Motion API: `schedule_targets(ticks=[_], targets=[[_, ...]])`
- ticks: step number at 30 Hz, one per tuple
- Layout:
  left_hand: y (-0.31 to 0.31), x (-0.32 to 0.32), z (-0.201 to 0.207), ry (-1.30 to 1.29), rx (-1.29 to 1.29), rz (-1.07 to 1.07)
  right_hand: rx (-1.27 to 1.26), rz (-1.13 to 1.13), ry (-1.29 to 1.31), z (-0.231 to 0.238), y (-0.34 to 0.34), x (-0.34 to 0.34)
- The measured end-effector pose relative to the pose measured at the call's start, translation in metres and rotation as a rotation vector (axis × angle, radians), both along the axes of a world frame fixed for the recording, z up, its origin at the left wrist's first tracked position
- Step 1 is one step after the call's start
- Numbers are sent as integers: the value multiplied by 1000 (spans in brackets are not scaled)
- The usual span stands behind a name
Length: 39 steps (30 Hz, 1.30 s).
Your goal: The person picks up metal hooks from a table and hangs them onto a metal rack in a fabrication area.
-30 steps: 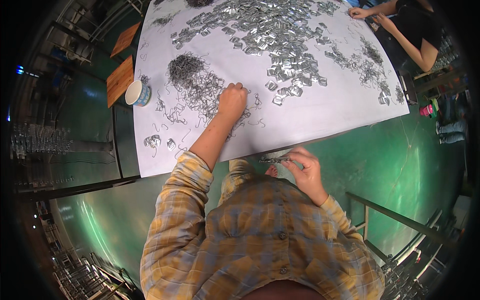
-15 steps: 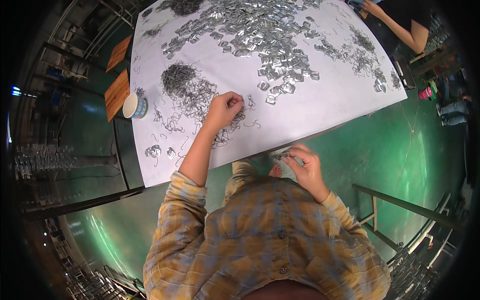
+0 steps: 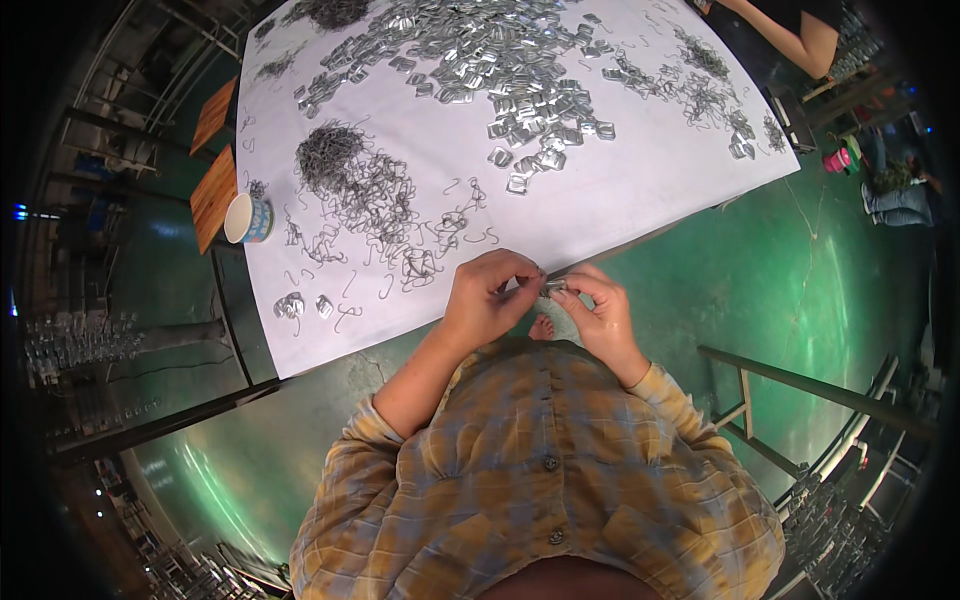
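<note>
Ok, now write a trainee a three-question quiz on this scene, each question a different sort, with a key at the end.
1. True or false: the left hand is spread flat on the white tabletop.
2. Where is the white-and-blue tub?
A) At the tabletop's centre
B) At the tabletop's left edge
C) At the tabletop's right edge
3. Fill in the blank: many of the loose wire hooks are bent like the letter ___.

Key:
1. False: it is curled close beside the right hand, which pinches a small metal item.
2. B
3. S
</note>
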<state>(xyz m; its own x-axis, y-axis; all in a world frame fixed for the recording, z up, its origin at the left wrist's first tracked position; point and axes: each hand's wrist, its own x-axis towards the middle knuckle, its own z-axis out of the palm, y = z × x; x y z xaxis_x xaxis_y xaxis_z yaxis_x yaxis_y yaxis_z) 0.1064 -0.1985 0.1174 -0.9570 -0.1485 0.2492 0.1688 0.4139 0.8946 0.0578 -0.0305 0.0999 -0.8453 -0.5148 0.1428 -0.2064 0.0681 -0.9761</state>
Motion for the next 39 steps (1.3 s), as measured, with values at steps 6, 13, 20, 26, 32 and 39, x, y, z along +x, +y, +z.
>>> schedule_targets(ticks=[6, 13, 20, 26, 32, 39], targets=[[6, 7, -7, -46, 110, 32, -23, 15, 10, 1, 2, -2], [11, 21, -8, 4, 191, 62, 111, -82, 146, -32, -9, -64], [8, 30, -1, 32, 57, 18, 456, -355, 638, -82, -65, -150], [9, 30, -5, 51, 70, 28, 404, -204, 49, -68, -54, -150], [13, 20, -3, 32, 58, 62, -325, 70, -778, -5, -29, -81], [21, 6, 5, 16, 63, 95, -410, -30, -625, 8, -15, -38]])
